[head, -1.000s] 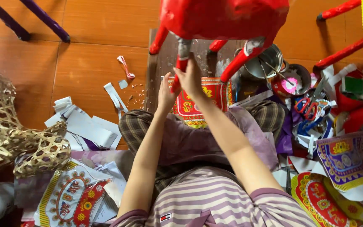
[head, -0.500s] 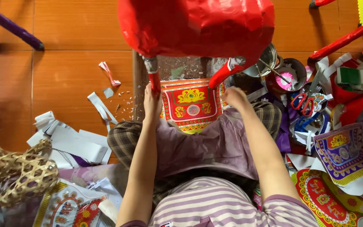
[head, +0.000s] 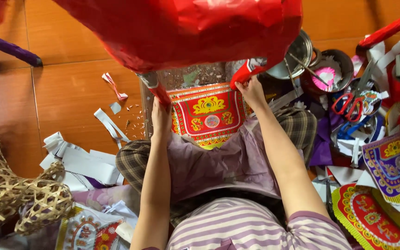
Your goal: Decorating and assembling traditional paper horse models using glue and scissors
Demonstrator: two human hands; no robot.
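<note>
Red paper-covered figure (head: 186, 28) looks light, crushable; left hand (head: 160, 115) grasps its near leg (head: 156, 88), right hand (head: 251, 90) pinches another leg (head: 246, 71), above the patterned sheet (head: 207, 113).

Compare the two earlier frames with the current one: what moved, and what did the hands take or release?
The red paper figure came up toward the camera, uncovering the red-and-gold printed sheet. The hands, close together at one leg, parted: the left hand now grips the left leg, the right hand the right leg. The woven bamboo frame, scissors and paper scraps lie as before.
</note>
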